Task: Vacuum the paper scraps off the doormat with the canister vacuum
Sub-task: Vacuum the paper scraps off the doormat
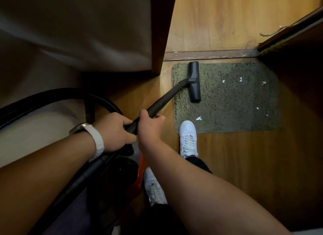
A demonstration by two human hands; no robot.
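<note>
Both hands grip the vacuum's wand. The left hand is wrapped round its near end, and the right hand is curled round it just ahead, right beside the left. From them the wand slants away and down to the floor head. The head sits flat on the left part of the doormat, its long side running from the mat's far edge toward the near one.

The mat lies on the wooden floor, just short of a metal threshold strip. Small white paper scraps are scattered on the mat to the right of the head: three in a loose row across the middle and two more toward the right near side. A larger scrap lies close to the near edge, just beyond the toe of a white shoe that rests on the mat's near left corner.

A ribbed black hose arcs out to the left from behind the left hand. The dark canister, with an orange-red part, sits on the floor under the forearms, next to the other white shoe. A white band circles the left wrist
</note>
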